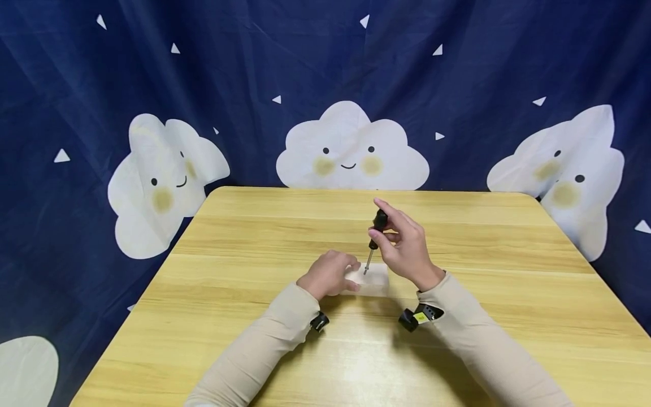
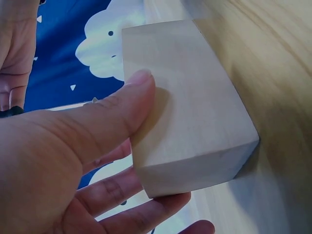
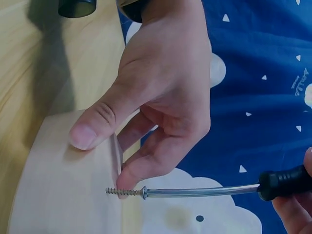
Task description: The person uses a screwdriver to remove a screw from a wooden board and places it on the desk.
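A pale wooden block (image 1: 377, 278) lies on the table, and my left hand (image 1: 329, 275) grips its left end. In the left wrist view the thumb presses one face of the block (image 2: 190, 97) while the other fingers reach round its far side. My right hand (image 1: 411, 249) holds a screwdriver (image 1: 380, 219) by its black handle, tilted over the block with the shaft pointing down. A threaded screw (image 3: 126, 192) sits at the end of the metal shaft (image 3: 204, 191). The screw's point overlaps the block in the right wrist view.
The wooden table (image 1: 244, 226) has rounded far corners. Behind it hangs a dark blue curtain (image 1: 325, 56) with white clouds and small triangles. A black camera is strapped to each wrist, including the right wrist camera (image 1: 408, 320) close above the table.
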A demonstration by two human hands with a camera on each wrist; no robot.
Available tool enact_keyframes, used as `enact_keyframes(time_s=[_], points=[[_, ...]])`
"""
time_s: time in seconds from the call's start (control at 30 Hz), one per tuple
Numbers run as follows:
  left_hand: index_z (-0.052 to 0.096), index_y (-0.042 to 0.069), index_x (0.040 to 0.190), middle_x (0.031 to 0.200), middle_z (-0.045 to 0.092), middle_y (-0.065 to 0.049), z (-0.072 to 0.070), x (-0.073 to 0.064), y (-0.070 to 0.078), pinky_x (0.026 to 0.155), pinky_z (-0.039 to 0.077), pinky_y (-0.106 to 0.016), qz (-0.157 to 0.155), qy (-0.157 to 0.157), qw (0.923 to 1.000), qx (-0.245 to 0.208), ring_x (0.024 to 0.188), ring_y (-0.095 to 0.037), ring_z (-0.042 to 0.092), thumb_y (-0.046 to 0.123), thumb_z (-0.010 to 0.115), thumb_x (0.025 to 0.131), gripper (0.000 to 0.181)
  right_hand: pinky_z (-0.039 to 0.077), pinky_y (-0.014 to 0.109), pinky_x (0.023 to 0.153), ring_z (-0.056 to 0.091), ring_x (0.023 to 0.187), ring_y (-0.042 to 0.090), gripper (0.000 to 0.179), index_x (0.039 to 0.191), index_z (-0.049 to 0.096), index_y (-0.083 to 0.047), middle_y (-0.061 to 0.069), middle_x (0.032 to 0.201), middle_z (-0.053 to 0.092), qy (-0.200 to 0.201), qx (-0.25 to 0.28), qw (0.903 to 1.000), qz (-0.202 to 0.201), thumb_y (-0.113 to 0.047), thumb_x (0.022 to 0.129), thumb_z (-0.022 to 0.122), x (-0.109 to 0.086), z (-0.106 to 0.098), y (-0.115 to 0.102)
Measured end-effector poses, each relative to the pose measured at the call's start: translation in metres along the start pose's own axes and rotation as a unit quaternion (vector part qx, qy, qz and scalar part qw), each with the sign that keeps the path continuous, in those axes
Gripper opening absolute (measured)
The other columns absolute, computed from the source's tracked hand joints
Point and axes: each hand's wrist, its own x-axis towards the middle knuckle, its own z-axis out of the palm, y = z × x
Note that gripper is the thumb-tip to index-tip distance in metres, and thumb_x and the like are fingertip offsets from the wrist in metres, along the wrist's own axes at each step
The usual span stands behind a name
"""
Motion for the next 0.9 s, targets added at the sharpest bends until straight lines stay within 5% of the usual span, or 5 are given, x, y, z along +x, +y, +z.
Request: enact_keyframes(time_s=[0.23,0.63,0.9], points=[[0.07,0.012,0.112,0.113,0.068,-0.001,-0.0003,-0.0002,-0.0008,0.09,0.049,-0.035,0.011,0.002,0.9999,0.002,0.105,-0.022,0.061,0.033,0.081,0.079,0.041,0.056,0.029,0.053,0.064,0.067,0.025,0.061,0.125,0.062,0.001,0.014,0.082,0.06,0.031,-0.031,0.9981,0.043,0.006,0.068,0.085,-0.0006,0.0026,0.001],[0.07,0.012,0.098,0.091,0.065,0.004,-0.0016,-0.0006,0.0001,0.076,0.047,-0.029,0.03,0.006,0.9995,-0.003,0.082,-0.013,0.056,0.03,0.08,0.08,0.028,0.057,0.028,0.056,0.068,0.066,0.024,0.06,0.129,0.054,0.006,0.015,0.08,0.067,0.005,-0.002,1.0,-0.002,0.015,0.074,0.075,-0.0012,0.0008,0.0024],[0.064,0.013,0.084,0.074,0.055,0.003,-0.0022,0.004,0.0033,0.068,0.044,-0.028,0.036,0.005,0.9992,0.014,0.073,-0.014,0.05,0.031,0.08,0.08,0.024,0.056,0.032,0.053,0.066,0.069,0.027,0.06,0.121,0.062,0.002,0.015,0.085,0.06,0.055,-0.051,0.9971,0.015,0.007,0.065,0.086,-0.0025,-0.0006,0.0037]])
